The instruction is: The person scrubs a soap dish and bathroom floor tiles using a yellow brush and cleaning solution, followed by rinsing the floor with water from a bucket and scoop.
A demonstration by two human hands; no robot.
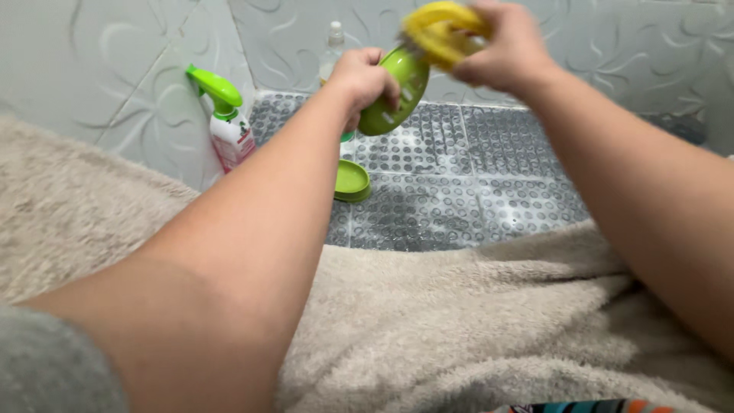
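you've got a glossy green oval dish (404,88) up in the air, tilted on edge with its hollow side facing right. pressed right at its top rim is a yellow scrub brush (440,32), pretty blurred, bristles toward the dish.

spray bottle (229,126): white body, green trigger head, upright at the left edge of the floor against the wall | green lid (352,181): flat on the studded grey floor tiles (459,191), near the towel's edge | clear bottle (333,46): back corner | beige fluffy towel (474,321): covers the near floor | embossed grey wall tiles (115,69)
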